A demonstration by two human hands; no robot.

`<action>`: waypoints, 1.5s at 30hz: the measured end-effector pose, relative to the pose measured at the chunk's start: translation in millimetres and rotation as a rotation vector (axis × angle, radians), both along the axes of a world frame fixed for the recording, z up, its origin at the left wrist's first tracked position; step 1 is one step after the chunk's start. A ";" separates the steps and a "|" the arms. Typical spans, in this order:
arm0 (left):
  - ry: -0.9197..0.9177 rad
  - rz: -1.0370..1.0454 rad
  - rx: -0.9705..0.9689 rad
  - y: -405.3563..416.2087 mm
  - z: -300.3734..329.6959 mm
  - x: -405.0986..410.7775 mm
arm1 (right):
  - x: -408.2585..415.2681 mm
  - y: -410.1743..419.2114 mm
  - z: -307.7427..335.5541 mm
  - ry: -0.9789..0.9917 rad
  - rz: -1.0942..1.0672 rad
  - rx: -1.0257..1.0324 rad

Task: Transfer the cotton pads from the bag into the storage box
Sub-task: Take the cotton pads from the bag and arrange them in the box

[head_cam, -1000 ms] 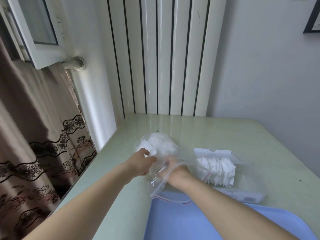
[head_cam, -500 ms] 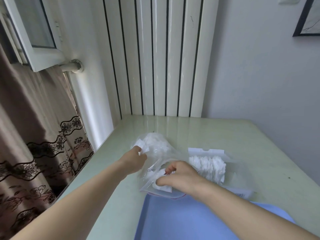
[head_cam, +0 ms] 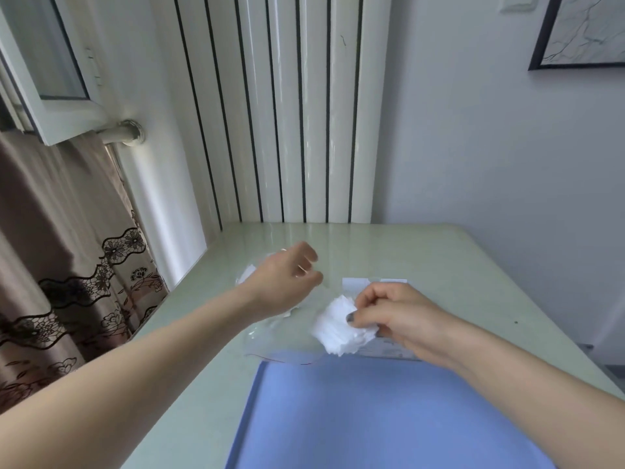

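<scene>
A clear zip bag [head_cam: 277,343] lies flat on the pale green table [head_cam: 449,265], its red-lined mouth toward me. A few white cotton pads [head_cam: 246,273] show inside it, behind my left wrist. My left hand [head_cam: 287,280] hovers over the bag with its fingers loosely apart and nothing clearly gripped. My right hand [head_cam: 392,314] pinches a thick bunch of white cotton pads [head_cam: 338,330] just right of the bag's mouth. Behind that hand, only a white edge of the clear storage box [head_cam: 358,285] shows; the rest is hidden.
A blue tray [head_cam: 372,418] fills the near table in front of me. A white ribbed radiator [head_cam: 287,130] stands at the table's back edge. A brown patterned curtain [head_cam: 67,265] hangs off the left side, and a grey wall runs along the right.
My right hand came out of the bag with a bunch of pads and moved right toward the box. My left hand shifted right and loosened on the bag, which now lies flatter.
</scene>
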State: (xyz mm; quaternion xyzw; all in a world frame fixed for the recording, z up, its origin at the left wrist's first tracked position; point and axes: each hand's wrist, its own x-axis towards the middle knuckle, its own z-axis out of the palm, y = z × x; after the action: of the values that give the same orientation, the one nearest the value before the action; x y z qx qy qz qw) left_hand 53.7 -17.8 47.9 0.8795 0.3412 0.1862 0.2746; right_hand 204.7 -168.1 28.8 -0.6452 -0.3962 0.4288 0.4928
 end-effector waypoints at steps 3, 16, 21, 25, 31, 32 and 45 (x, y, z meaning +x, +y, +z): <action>0.011 -0.151 -0.210 -26.4 8.9 11.8 | 13.8 -5.2 2.7 0.023 -0.098 0.049; -0.066 -0.193 -0.061 -39.7 -4.7 23.7 | 28.8 -13.1 -12.3 0.282 -0.101 0.142; -0.134 -0.226 -0.098 -40.4 -7.7 23.7 | 23.8 -13.1 -10.0 0.273 -0.109 0.116; -0.161 -0.207 0.000 -36.6 -10.0 22.4 | 22.4 -13.4 -8.5 0.333 -0.106 0.117; -0.221 -0.226 0.015 -35.3 -7.7 21.3 | 22.5 -13.6 -10.3 0.343 -0.179 0.133; -0.228 -0.232 0.002 -35.7 -6.8 21.1 | 23.1 -13.4 -10.8 0.330 -0.191 0.134; -0.156 -0.163 -0.043 -38.5 -7.0 25.6 | 21.8 -13.0 -8.3 0.367 -0.177 0.139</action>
State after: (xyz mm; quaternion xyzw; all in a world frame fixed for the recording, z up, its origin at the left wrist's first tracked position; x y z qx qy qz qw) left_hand 79.3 -56.4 40.9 0.8811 0.2498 0.2239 0.3334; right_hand 226.5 -181.1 20.5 -0.5529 -0.2702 0.4658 0.6358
